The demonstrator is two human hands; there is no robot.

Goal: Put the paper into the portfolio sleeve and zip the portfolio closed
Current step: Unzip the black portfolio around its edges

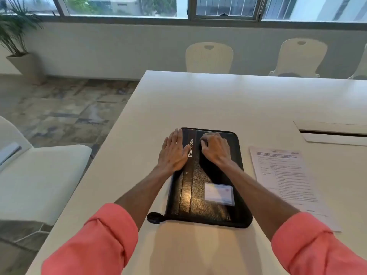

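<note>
A black leather portfolio (200,187) lies closed on the white table (218,100), its spine to the left with the word PORTFOLIO in white and a card in a clear pocket on the cover. My left hand (172,151) rests flat on its far left edge, fingers together and extended. My right hand (213,147) lies on the far part of the cover with the fingers curled down; whether they pinch a zip pull is hidden. A printed sheet of paper (288,181) lies flat on the table to the right of the portfolio, apart from it.
A round black tab (154,217) sticks out at the portfolio's near left corner. A cable slot (333,133) is set into the table at the right. White chairs stand beyond the far edge and at the left. The table's left edge runs diagonally close to the portfolio.
</note>
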